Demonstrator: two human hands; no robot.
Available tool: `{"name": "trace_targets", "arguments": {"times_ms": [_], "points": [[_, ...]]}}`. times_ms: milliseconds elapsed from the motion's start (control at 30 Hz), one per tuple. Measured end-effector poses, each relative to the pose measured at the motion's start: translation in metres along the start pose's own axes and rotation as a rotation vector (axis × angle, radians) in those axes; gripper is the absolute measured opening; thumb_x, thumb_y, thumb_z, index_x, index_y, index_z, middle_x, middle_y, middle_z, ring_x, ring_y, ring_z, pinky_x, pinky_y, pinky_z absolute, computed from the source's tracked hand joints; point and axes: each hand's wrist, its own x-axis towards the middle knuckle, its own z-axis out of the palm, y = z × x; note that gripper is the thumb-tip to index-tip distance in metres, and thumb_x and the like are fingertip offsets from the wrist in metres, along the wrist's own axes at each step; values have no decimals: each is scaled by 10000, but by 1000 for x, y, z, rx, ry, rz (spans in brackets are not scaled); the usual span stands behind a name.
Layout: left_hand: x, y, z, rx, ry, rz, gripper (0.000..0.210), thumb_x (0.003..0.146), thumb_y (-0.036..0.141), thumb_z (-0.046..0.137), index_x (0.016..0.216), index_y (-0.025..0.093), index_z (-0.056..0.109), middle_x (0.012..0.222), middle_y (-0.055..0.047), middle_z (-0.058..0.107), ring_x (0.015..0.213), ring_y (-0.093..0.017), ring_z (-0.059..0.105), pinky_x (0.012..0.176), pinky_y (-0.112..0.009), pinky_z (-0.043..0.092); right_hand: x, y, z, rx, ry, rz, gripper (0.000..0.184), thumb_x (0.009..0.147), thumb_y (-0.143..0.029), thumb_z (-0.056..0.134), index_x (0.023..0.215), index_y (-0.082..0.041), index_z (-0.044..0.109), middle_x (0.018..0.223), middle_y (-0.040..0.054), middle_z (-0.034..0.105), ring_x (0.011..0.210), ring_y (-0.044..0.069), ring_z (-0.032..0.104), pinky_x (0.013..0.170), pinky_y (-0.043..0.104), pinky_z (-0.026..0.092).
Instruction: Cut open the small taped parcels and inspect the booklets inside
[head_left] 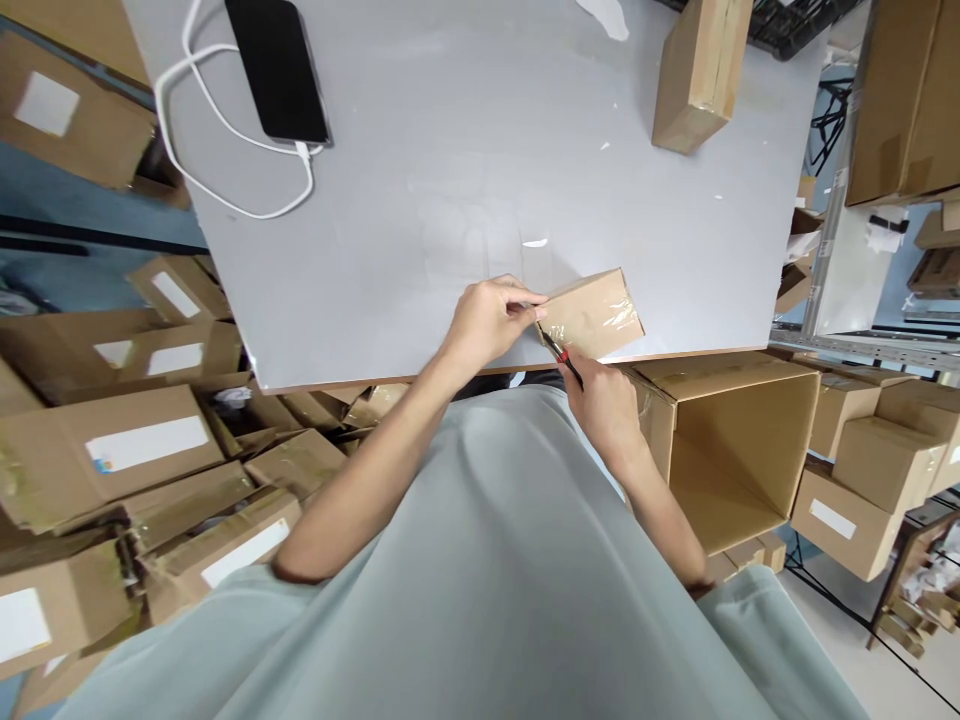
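Note:
A small cardboard box (589, 312) with clear tape at its ends lies near the front edge of the grey table (420, 180). At its left end, my left hand (486, 318) pinches the box's corner between thumb and fingertips. My right hand (606, 405) is closed around a utility knife (556, 350) with a red and black handle. The knife's tip reaches the taped left end of the box, close to my left fingertips. Exactly where the blade meets the tape is too small to make out.
A black phone (277, 70) with a white cable (176, 150) lies at the back left. Another taped box (701, 80) stands at the back right. An open carton (739, 450) sits below the table's right front edge. Piled cartons (112, 450) fill the left side.

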Motion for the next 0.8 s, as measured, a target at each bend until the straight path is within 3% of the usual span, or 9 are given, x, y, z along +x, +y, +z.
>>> {"name": "trace_targets", "arguments": {"times_ms": [167,267,367,467,567,667,800], "points": [[-2,4,6,7,37,-26,192,929,395,825,1055,275,905,1026,-43,816,855,-189,734,847,-340,623,-14,-4,5,-151,-89,87,472,1205,-339,365,1615,-238,576,976,129,834,883,258,813,734,295,543],[-4,5,9,5,39,-28,168,928,348,815,1047,272,905,1009,-37,808,835,-180,722,841,-333,612,-24,0,15,-174,-131,109,506,1198,-316,364,1682,-261,503,998,123,829,877,245,816,738,290,554],[-6,4,7,-6,21,-25,173,932,309,793,1061,269,901,1029,-40,802,870,-190,733,853,-338,608,-37,9,16,-121,-130,101,501,1205,-347,357,1670,-287,532,1044,111,833,839,229,801,730,285,542],[-7,6,1,38,7,-5,198,957,287,745,1093,266,887,1070,-54,801,950,-225,744,917,-377,612,-50,22,9,-14,-26,102,497,1202,-355,355,1627,-275,600,1071,105,840,850,229,796,757,286,548],[-7,17,3,169,28,79,283,973,290,719,1228,271,841,1210,-78,788,1157,-296,717,1098,-481,564,-51,39,2,114,209,155,525,1188,-369,351,1609,-214,624,1177,141,841,969,256,808,857,313,582],[-7,36,26,277,28,227,446,987,384,731,1421,280,743,1470,-115,689,1443,-377,575,1266,-586,421,-39,57,0,197,387,258,556,1172,-381,344,1593,-157,629,1295,179,817,1060,279,805,932,346,597],[-9,49,69,376,-61,365,549,981,581,748,1453,304,708,1720,-129,502,1651,-485,331,1342,-718,198,-18,72,-1,207,390,273,575,1170,-345,316,1646,-140,565,1380,187,781,1140,268,784,954,325,586]]}}
